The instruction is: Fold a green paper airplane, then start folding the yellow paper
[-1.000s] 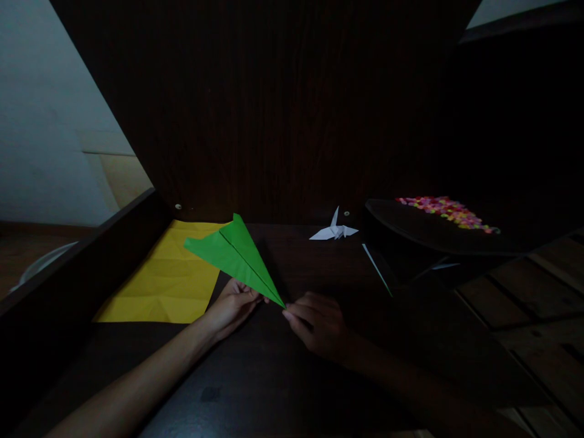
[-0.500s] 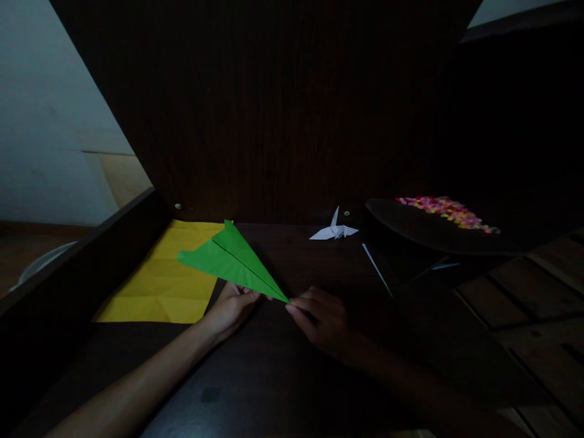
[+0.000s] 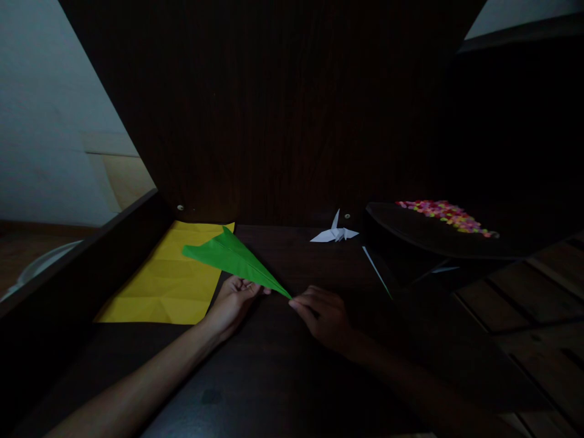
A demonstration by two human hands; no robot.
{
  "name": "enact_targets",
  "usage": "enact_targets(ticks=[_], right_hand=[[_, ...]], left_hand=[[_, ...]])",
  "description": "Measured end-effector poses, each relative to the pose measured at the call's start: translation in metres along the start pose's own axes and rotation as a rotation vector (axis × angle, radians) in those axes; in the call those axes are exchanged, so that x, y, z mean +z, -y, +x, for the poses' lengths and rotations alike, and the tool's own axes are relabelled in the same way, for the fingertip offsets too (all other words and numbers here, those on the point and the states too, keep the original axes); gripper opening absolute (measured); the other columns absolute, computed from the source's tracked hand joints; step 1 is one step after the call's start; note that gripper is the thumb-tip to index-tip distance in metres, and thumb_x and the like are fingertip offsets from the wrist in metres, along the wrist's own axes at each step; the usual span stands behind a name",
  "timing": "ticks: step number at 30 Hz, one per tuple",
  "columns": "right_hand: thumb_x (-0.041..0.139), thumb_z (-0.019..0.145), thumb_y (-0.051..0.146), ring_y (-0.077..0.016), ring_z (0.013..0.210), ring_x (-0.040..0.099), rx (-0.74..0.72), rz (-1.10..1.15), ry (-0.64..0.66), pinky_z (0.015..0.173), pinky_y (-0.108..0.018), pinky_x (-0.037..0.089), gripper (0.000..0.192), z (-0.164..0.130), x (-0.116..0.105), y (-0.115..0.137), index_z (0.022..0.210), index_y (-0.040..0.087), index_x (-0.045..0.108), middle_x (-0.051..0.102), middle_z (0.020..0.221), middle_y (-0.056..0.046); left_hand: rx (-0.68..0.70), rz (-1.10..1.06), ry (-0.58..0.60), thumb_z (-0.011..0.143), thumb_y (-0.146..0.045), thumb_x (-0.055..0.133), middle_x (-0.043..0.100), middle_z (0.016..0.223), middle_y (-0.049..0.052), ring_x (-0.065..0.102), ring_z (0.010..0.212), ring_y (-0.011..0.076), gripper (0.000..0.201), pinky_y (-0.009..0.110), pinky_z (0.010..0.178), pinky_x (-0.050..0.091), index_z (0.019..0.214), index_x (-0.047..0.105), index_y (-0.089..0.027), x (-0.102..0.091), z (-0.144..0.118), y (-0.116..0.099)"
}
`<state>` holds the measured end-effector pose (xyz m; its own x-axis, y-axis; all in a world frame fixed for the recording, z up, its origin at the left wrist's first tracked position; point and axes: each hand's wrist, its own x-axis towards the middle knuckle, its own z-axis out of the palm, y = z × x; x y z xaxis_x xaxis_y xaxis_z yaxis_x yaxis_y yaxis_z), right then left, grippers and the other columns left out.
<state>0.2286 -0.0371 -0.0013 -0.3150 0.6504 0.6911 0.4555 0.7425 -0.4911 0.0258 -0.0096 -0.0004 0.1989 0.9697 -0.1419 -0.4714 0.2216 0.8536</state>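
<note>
A folded green paper [image 3: 237, 258], long and narrowing to a point at the right, is held above the dark table. My left hand [image 3: 236, 302] grips its lower edge from below, fingers partly hidden by the paper. The narrow tip is pinched between the thumb and fingers of my right hand [image 3: 323, 313]. Behind the wide end of the green paper, a creased yellow sheet [image 3: 159, 292] lies flat at the left. A white origami crane [image 3: 335, 233] rests on the table beyond my right hand.
A dark raised surface [image 3: 387, 226] at the right bears a heap of small pink, red and yellow pieces [image 3: 451, 216]. A thin pale strip [image 3: 376, 271] lies by the table's right side. Dark boards stand at the back [image 3: 274, 121] and left [image 3: 91, 261].
The green paper has tilted in my hands, so its top face shows narrower and the central slit is less visible. Both hands keep their hold, nearly in place. The view has shifted slightly.
</note>
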Motion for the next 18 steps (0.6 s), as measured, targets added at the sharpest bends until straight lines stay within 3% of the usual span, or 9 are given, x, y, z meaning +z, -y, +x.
enact_targets(ticks=[6, 10, 18], right_hand=[[0.065, 0.084, 0.020, -0.0144, 0.063, 0.063, 0.165, 0.110, 0.013, 0.060, -0.027, 0.051, 0.004, -0.0010, 0.0003, -0.0032, 0.082, 0.020, 0.068, 0.068, 0.071, -0.003], [0.071, 0.076, 0.022, -0.0128, 0.057, 0.060, 0.279, 0.139, -0.009, 0.052, -0.024, 0.048, 0.009, -0.0014, 0.0011, -0.0062, 0.083, 0.020, 0.066, 0.066, 0.069, -0.001], [0.068, 0.078, 0.021, -0.0120, 0.055, 0.056, 0.309, 0.178, -0.042, 0.052, -0.025, 0.046, 0.003, -0.0011, 0.0013, -0.0038, 0.080, 0.021, 0.065, 0.065, 0.068, 0.000]], left_hand=[[0.003, -0.032, -0.022, 0.056, -0.027, 0.090, 0.072, 0.069, 0.003, 0.067, 0.068, 0.0145, 0.032, 0.023, 0.072, 0.052, 0.073, 0.067, -0.013, 0.0003, 0.0020, -0.0013], [0.018, -0.050, -0.055, 0.056, -0.023, 0.089, 0.066, 0.057, 0.000, 0.068, 0.069, 0.0157, 0.028, 0.025, 0.077, 0.053, 0.061, 0.064, -0.013, -0.0001, 0.0041, -0.0033], [0.020, -0.020, 0.000, 0.056, -0.021, 0.088, 0.065, 0.052, 0.001, 0.064, 0.059, 0.0147, 0.024, 0.028, 0.074, 0.054, 0.054, 0.066, -0.013, 0.0018, 0.0025, -0.0021]])
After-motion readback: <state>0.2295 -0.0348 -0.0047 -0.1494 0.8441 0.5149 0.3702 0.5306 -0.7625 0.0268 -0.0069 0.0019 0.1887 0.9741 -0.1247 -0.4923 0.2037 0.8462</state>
